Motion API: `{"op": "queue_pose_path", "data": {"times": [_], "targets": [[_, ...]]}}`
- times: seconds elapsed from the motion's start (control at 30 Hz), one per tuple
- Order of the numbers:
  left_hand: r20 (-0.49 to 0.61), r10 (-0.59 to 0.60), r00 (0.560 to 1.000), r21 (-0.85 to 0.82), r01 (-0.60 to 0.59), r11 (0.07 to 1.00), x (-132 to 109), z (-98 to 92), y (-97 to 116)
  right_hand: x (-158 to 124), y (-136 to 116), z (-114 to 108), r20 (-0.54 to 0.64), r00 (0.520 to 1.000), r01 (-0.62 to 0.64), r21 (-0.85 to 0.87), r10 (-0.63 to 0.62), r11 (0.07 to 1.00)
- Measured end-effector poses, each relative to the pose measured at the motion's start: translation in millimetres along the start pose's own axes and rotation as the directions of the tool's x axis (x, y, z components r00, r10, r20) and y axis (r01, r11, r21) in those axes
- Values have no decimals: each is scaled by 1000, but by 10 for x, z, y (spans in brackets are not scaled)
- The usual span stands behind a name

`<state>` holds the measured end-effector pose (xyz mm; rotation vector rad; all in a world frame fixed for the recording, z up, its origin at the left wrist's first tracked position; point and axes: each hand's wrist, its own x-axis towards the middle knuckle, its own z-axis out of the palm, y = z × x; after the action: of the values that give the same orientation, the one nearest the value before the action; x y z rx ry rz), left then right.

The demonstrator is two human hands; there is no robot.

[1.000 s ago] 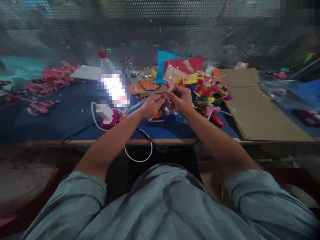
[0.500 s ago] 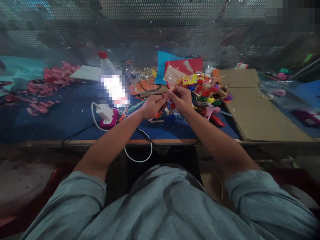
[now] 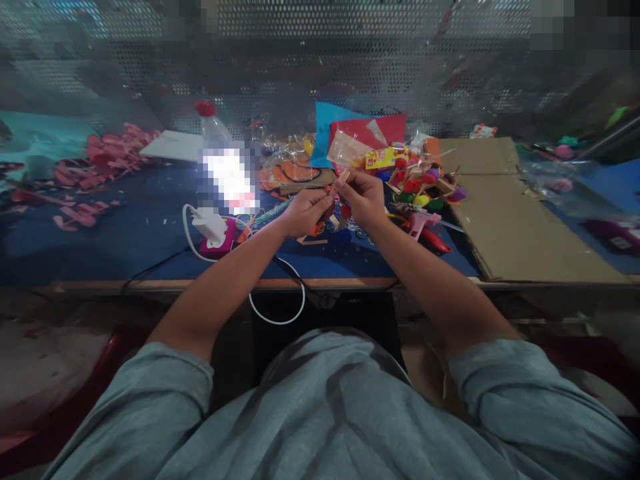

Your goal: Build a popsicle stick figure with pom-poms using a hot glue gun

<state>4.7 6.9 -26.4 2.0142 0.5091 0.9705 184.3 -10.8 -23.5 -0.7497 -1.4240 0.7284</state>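
Note:
My left hand (image 3: 309,210) and my right hand (image 3: 364,198) meet above the blue table, fingers closed in a pinch. Between their fingertips is a small, light wooden-looking strip (image 3: 344,176), tilted, its upper end poking out above the right thumb. The rest of the strip is hidden by the fingers. Below my hands lie small scraps, an orange bit (image 3: 316,230) and a flat pale strip (image 3: 313,241). To the right of my right hand is a heap of colourful pompoms (image 3: 421,199), with a pink glue gun (image 3: 424,221) in front.
A lit phone screen (image 3: 230,180), blurred out, leans by a red-capped bottle (image 3: 205,109). A white charger (image 3: 210,227) sits in a magenta socket block (image 3: 223,243), its cable hanging over the table edge. Cardboard (image 3: 530,227) lies right, pink cut-outs (image 3: 110,157) left.
Almost nothing differs. Both hands stay in the same place around the strip, with only a slight shift of the fingers.

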Motion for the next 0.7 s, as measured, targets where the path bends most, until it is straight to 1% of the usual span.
{"op": "queue_pose_path", "data": {"times": [0.2,0.3,0.53,0.7], "targets": [[24,32,999,50,-34,998,-1,-3,46,40,43,-21,-77,997,25,6,-25,1000],[23,38,999,50,-39,998,0,-5,56,44,48,-30,-80,996,47,1,-46,999],[30,30,999,50,-31,998,0,-12,41,40,70,-47,-72,996,44,-84,-50,995],[20,30,999,51,-31,998,5,-20,33,27,112,-33,-97,992,69,-69,-75,995]]}}
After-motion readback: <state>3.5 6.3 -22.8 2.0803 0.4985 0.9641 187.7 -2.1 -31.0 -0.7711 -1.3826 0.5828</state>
